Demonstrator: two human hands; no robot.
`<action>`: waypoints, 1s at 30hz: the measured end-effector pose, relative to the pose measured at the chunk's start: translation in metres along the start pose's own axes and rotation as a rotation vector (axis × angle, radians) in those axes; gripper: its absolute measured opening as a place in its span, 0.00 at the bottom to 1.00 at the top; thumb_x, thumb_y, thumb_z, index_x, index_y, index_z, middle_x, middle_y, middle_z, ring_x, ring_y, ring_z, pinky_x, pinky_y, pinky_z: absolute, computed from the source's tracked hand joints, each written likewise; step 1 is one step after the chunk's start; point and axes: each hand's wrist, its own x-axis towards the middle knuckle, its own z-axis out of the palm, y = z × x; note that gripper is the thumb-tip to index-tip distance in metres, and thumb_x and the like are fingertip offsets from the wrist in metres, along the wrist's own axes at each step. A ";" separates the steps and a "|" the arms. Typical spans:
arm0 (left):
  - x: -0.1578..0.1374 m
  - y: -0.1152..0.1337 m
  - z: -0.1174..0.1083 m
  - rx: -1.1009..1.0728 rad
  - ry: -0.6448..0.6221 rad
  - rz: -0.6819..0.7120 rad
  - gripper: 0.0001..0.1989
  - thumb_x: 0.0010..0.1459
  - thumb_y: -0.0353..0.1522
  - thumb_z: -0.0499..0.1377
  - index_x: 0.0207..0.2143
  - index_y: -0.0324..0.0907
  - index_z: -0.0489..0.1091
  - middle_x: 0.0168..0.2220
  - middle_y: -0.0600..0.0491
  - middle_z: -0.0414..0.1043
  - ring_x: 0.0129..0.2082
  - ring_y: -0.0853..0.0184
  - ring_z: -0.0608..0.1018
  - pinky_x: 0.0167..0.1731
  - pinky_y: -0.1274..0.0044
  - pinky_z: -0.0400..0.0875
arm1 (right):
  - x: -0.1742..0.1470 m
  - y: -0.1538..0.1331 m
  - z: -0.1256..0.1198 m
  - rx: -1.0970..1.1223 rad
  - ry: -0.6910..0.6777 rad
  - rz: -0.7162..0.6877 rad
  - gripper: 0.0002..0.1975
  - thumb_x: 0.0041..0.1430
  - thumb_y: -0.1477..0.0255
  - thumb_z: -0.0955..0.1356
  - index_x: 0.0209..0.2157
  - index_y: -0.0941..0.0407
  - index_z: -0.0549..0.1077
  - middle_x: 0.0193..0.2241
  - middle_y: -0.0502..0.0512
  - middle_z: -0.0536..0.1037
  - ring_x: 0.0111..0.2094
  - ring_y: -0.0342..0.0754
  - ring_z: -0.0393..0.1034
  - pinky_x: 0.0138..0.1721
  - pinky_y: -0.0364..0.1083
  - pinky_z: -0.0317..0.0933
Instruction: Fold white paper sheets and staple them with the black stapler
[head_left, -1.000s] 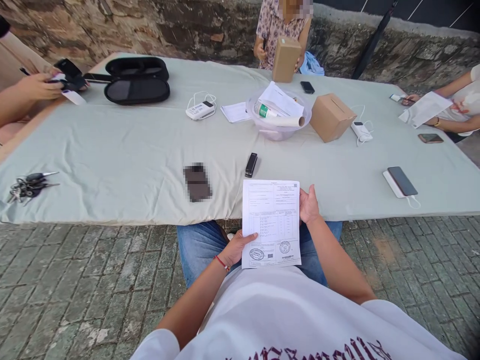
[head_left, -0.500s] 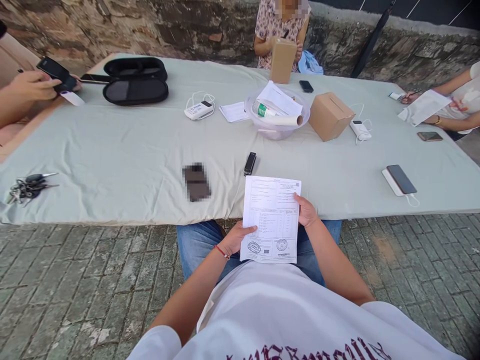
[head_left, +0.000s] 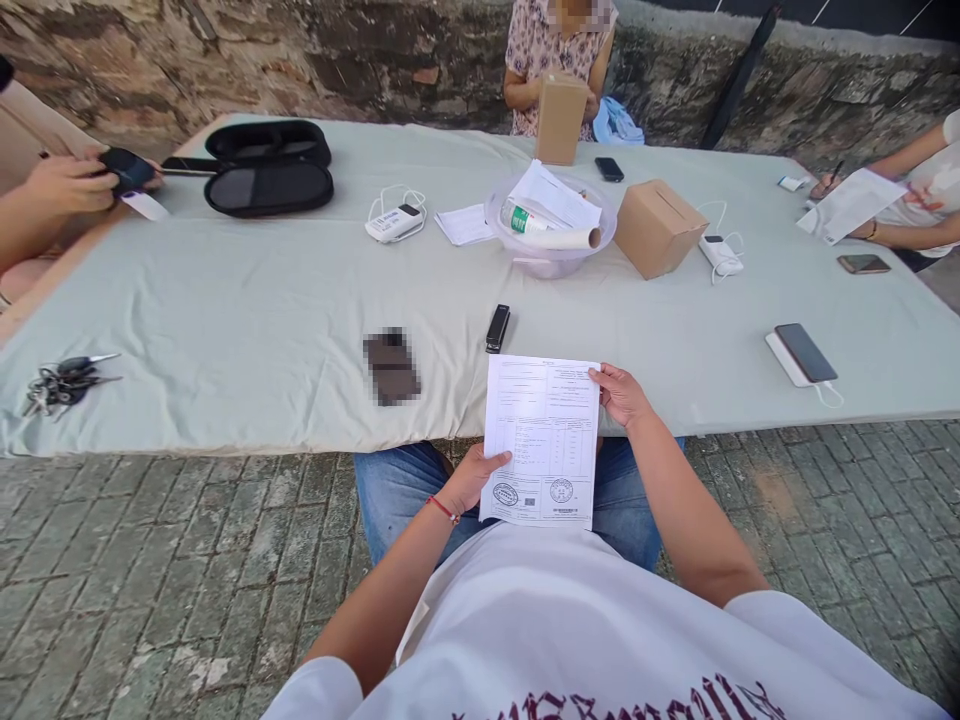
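Observation:
A printed paper form (head_left: pixel 540 440) with two round stamps near its bottom is held over my lap, its top reaching past the table's front edge. My left hand (head_left: pixel 474 477) grips its lower left side, thumb on the front and the other fingers behind. Higher up, at the top right corner, my right hand (head_left: pixel 621 393) pinches the sheet between thumb and fingers. A black stapler (head_left: pixel 498 328) lies on the table just beyond the paper. Whether there is one sheet or a stack, I cannot tell.
On the cloth-covered table (head_left: pixel 225 330) are keys (head_left: pixel 67 383), a blurred dark object (head_left: pixel 392 367), a plastic bowl (head_left: pixel 551 262) of papers, a cardboard box (head_left: pixel 658 228), a phone on a power bank (head_left: pixel 804 355) and an open black case (head_left: pixel 268 185). Three other people sit around it.
My right hand has slid up the paper's right edge to its top corner. The left hand keeps its grip. At the left, another person's hands have turned a dark device.

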 end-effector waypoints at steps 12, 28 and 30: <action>0.003 -0.006 -0.005 -0.039 0.001 -0.049 0.23 0.46 0.33 0.72 0.44 0.31 0.77 0.48 0.35 0.77 0.48 0.46 0.80 0.55 0.56 0.68 | 0.006 0.011 -0.004 -0.091 0.248 0.038 0.19 0.35 0.59 0.80 0.26 0.55 0.75 0.26 0.50 0.78 0.28 0.45 0.70 0.30 0.45 0.65; 0.010 -0.007 -0.019 -0.253 -0.004 -0.188 0.27 0.59 0.46 0.61 0.52 0.34 0.73 0.51 0.38 0.76 0.54 0.49 0.76 0.57 0.63 0.68 | 0.019 0.015 -0.001 -0.377 0.246 -0.013 0.16 0.40 0.58 0.77 0.25 0.55 0.78 0.23 0.49 0.76 0.25 0.43 0.67 0.26 0.43 0.63; 0.010 0.001 -0.019 -0.246 -0.002 -0.132 0.27 0.59 0.46 0.60 0.53 0.36 0.73 0.51 0.40 0.76 0.55 0.50 0.75 0.58 0.63 0.67 | 0.020 0.012 0.001 -0.385 0.250 -0.020 0.16 0.40 0.57 0.77 0.26 0.55 0.78 0.24 0.50 0.77 0.26 0.44 0.68 0.27 0.43 0.64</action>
